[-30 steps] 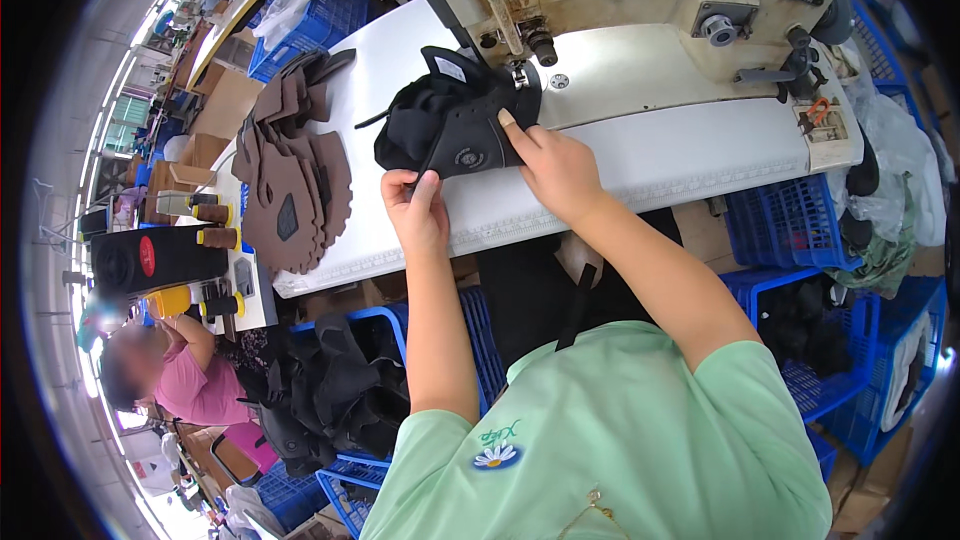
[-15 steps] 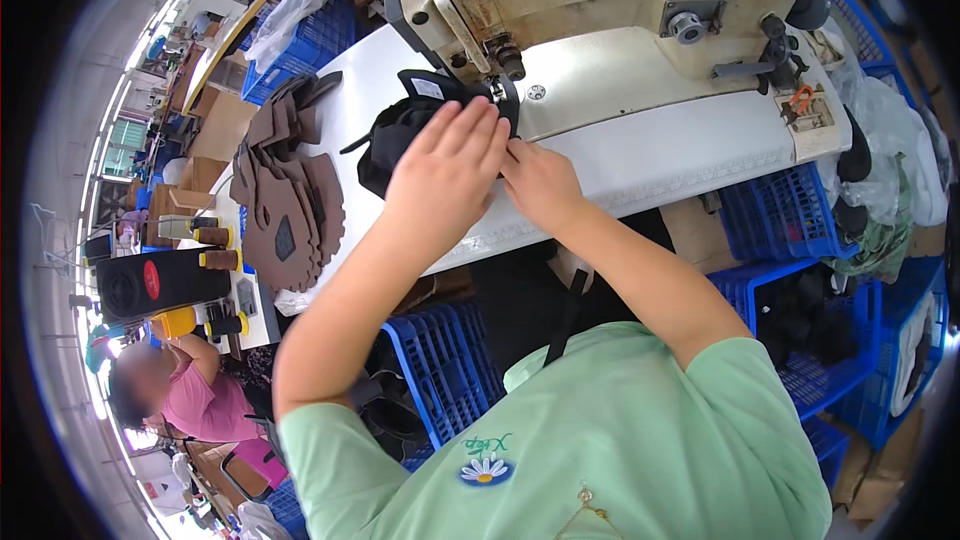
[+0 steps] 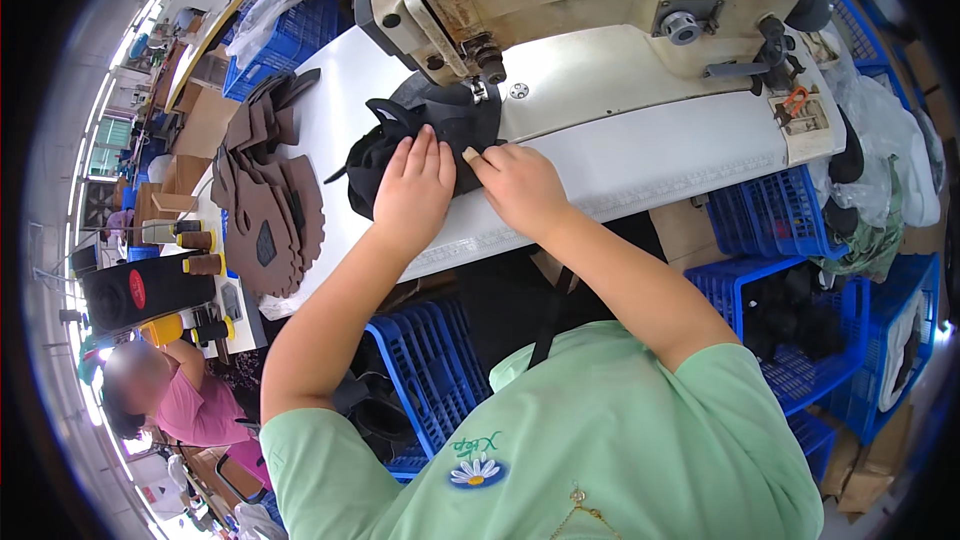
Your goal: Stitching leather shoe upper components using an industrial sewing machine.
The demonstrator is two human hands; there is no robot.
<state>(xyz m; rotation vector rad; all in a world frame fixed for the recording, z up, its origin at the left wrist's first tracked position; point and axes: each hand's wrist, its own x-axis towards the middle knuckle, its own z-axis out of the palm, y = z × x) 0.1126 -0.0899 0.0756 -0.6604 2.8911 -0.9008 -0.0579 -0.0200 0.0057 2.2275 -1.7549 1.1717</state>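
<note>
A soft black shoe upper (image 3: 470, 128), bunched and folded at its left, lies under the needle end of a cream sewing machine (image 3: 590, 10). My left hand (image 3: 413, 190) rests flat on its near side, fingers stretched out and together. Close to it on the right, my right hand (image 3: 525, 190) holds the near right edge, thumb extended and the other fingers curled. The fingertips beneath the edge are hidden. A loop of black strap (image 3: 385, 112) stands up from the upper, beyond my left fingers.
Brown cut pieces (image 3: 262, 215) with scalloped edges are stacked on the white table (image 3: 620, 165) to the left. Thread spools (image 3: 205, 265) stand past them. Blue crates (image 3: 430, 355) sit below the table. A person in pink (image 3: 205, 405) is seated at far left.
Both hands have drawn apart and come back from the needle; the left has slid down onto the upper's near side. The upper now shows more of its flat part by the needle.
</note>
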